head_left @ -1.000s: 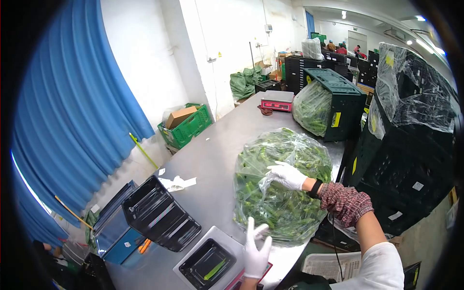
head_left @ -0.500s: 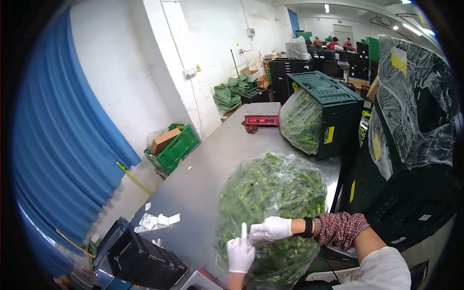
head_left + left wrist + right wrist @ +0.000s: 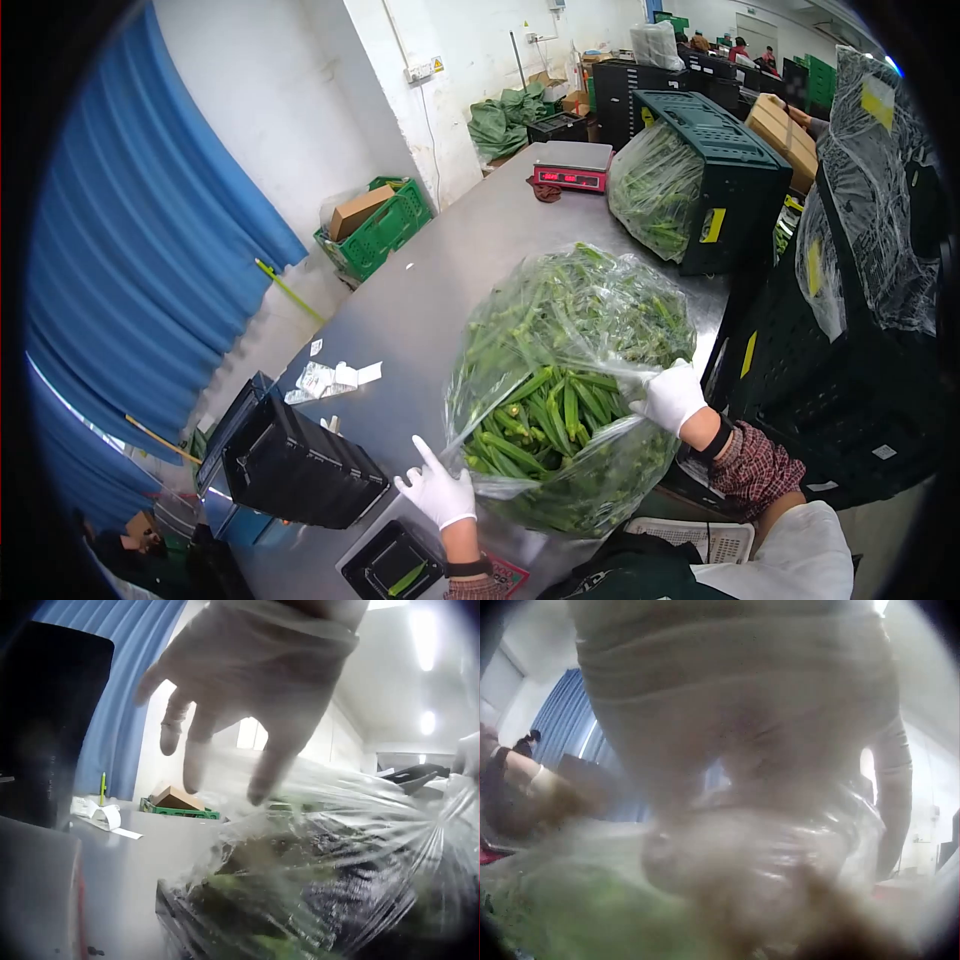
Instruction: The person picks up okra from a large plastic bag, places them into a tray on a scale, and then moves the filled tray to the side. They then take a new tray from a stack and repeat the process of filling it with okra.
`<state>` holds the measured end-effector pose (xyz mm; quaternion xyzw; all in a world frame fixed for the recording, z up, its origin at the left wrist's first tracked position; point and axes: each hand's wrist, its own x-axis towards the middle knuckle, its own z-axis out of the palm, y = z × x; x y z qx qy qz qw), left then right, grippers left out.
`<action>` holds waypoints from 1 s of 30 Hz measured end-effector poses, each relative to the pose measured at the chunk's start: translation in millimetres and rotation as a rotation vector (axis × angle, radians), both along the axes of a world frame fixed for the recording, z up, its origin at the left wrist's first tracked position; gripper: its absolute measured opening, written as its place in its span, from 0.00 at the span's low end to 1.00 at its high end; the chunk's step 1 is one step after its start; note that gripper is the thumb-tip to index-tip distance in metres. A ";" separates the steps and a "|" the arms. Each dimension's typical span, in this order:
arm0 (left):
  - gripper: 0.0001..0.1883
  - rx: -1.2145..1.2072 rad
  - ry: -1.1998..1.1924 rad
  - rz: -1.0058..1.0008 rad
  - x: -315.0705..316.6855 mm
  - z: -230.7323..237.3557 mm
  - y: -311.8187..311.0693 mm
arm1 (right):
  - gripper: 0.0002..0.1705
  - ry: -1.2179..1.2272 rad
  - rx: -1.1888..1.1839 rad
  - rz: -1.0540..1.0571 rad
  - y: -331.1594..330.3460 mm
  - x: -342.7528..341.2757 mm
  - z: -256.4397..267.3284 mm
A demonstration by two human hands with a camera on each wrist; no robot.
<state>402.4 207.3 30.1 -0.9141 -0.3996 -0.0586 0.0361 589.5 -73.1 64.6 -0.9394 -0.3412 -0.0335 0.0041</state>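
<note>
A large clear plastic bag (image 3: pixel 620 460) full of green okra (image 3: pixel 560 405) lies on the metal table, its mouth spread wide toward me. My white-gloved right hand (image 3: pixel 675 398) grips the film at the mouth's right side, the film bunched at its fingers in the right wrist view. Beside the mouth's left edge is my gloved left hand (image 3: pixel 440 493), index finger stretched out. The left wrist view shows this hand's fingers (image 3: pixel 197 761) spread and pointing down, tips close by the film. Below it, a black tray (image 3: pixel 352 570) holds a single okra pod (image 3: pixel 406 580).
A stack of black trays (image 3: pixel 310 470) stands at left near paper scraps (image 3: pixel 335 380). At the table's back are a red scale (image 3: pixel 572 167) and a dark green crate (image 3: pixel 740 190) with bagged greens. Wrapped crates (image 3: pixel 850 400) rise on the right.
The bag's mouth has been pulled open, exposing the okra inside. My hands have parted: the right moved right with the film, the left moved left off the bag's middle.
</note>
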 end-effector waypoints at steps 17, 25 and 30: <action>0.55 0.056 0.078 0.118 -28.3 -37.6 24.5 | 0.33 -0.540 0.113 -0.053 27.5 190.0 -65.6; 0.48 -0.306 0.108 0.164 -53.4 -60.2 30.2 | 0.08 0.833 1.476 -0.727 -51.9 262.6 -153.9; 0.45 0.015 -0.151 0.075 -63.9 -33.6 9.9 | 0.11 0.080 1.446 -0.077 -9.8 119.5 -38.9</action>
